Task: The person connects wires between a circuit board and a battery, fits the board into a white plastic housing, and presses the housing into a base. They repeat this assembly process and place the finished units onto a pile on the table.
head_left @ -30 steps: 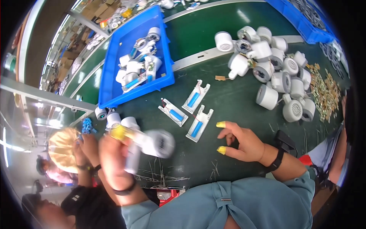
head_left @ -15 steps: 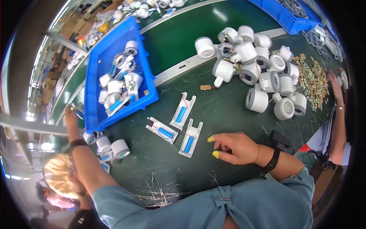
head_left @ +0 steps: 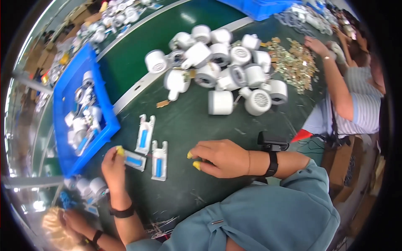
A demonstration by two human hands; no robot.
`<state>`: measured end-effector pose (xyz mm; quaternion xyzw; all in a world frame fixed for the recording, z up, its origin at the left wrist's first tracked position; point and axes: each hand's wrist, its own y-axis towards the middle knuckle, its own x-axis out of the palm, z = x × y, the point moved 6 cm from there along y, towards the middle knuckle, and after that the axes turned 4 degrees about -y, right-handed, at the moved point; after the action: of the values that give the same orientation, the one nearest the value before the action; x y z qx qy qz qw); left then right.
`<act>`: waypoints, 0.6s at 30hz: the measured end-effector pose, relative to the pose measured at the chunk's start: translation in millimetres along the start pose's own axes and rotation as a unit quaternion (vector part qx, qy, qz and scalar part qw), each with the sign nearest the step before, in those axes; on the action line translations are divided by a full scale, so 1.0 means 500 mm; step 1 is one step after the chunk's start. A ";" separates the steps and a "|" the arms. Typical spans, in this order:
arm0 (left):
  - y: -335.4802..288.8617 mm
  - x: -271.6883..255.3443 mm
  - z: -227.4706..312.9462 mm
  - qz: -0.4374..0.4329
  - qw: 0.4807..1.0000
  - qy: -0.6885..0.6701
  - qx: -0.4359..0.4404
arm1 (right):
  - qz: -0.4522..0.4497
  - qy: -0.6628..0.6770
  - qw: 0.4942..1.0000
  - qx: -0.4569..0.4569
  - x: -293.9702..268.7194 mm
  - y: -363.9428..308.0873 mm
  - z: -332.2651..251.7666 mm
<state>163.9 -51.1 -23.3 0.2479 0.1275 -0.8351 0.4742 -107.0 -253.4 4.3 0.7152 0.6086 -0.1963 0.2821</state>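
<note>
Three white plastic handle shells with blue cylindrical batteries lie on the green table before me. My left hand [head_left: 114,167] is at the left one, its yellow-covered fingertips closed on the end of that handle shell [head_left: 135,160] and hiding it. Another battery shell [head_left: 145,134] lies just beyond, and a third shell [head_left: 159,161] is to its right, both with their forked ends pointing away. Over the table to the right hovers my right hand [head_left: 222,159], thumb and forefinger apart, with yellow coverings on the tips and nothing between them.
A blue tray [head_left: 109,109] with white parts stands at the left. Several white fan heads [head_left: 220,102] are heaped ahead, beside a pile of small circuit boards [head_left: 295,67]. A co-worker's arm [head_left: 337,90] reaches in at right. More white parts [head_left: 97,185] lie near the tray's front end.
My left hand has come from beside the blue tray's outer edge to the left handle shell. My right hand keeps nearly the same pose. The whole view has turned toward the right.
</note>
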 end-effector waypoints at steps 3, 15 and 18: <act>-0.020 0.012 0.006 -0.001 0.983 -0.163 -0.085 | 0.140 -0.083 0.986 0.020 -0.097 -0.048 0.006; -0.256 -0.051 0.057 -0.056 0.973 -0.199 -0.106 | 0.107 -0.574 0.808 0.082 -0.192 -0.057 0.101; -0.296 -0.026 0.068 -0.136 0.953 -0.222 -0.156 | 0.063 -0.531 0.842 0.079 -0.172 -0.077 0.089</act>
<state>32.8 20.0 9.2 -0.0405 0.1800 -0.8953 0.4054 -157.7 -343.6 17.4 0.5582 0.3022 -0.5749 0.5162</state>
